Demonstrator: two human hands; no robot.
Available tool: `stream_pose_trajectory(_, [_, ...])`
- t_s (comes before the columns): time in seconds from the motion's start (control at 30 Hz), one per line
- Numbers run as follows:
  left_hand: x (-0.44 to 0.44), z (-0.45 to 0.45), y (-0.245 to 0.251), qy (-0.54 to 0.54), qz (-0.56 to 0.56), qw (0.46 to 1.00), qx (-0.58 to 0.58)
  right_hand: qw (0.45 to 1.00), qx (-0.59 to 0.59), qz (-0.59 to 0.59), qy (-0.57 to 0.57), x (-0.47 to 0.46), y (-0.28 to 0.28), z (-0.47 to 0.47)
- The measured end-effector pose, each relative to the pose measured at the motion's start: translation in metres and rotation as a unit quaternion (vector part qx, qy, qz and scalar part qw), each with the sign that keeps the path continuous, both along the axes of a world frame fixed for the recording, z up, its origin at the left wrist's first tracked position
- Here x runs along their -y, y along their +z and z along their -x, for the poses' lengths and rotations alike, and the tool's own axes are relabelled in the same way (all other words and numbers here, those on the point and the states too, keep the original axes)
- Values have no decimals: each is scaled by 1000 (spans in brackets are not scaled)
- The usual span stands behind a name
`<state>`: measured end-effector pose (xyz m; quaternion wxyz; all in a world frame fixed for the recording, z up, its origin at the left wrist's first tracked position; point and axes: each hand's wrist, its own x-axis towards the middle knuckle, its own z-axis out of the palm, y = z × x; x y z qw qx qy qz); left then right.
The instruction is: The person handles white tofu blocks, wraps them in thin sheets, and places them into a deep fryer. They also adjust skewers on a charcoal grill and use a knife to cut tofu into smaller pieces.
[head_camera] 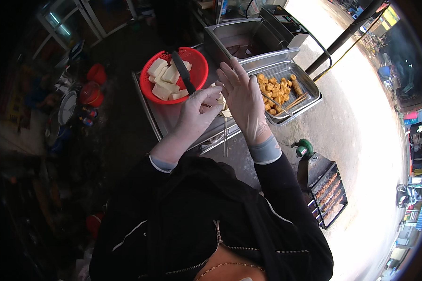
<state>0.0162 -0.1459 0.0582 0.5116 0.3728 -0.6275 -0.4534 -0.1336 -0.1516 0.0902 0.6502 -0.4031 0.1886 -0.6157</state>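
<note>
My left hand (197, 110), in a thin translucent glove, is closed around a dark knife (183, 70). The knife points away from me, over a red plastic colander (200, 56). Thick white blocks that look like tofu (163, 79) lie in the colander. My right hand (244, 95), also gloved, is raised beside the left with its fingers extended and nothing visible in it. Behind both hands, smaller white pieces (226, 113) are partly hidden. A thin wire handle (225, 140) extends towards me below them; what it belongs to is mostly covered.
Right of my hands, a metal tray with a mesh rack (307, 82) holds golden fried cubes (276, 89), tongs (279, 105) and wooden sticks (295, 103). Beyond stands a deep fryer (249, 38). A grill with skewered meat (327, 196) is at lower right. A dark pole (341, 38) slants behind.
</note>
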Motion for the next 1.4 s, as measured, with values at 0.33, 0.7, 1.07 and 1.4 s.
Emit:
stream_pose_trajectory(0.33, [4, 23, 1, 65, 169, 978, 102, 997, -52, 35, -53, -9, 4, -10])
stream_pose_trajectory(0.7, [5, 0, -10, -15, 38, 997, -61, 993, 116, -5, 17, -13, 0, -14])
stream_pose_trajectory(1.07, [-2, 36, 25, -201, -338, 858, -332, 958, 274, -5, 82, -16, 28, -26])
stream_pose_trajectory(1.4, [-30, 8, -7, -290, -261, 910, -140, 946, 281, 2, 162, -22, 37, -29])
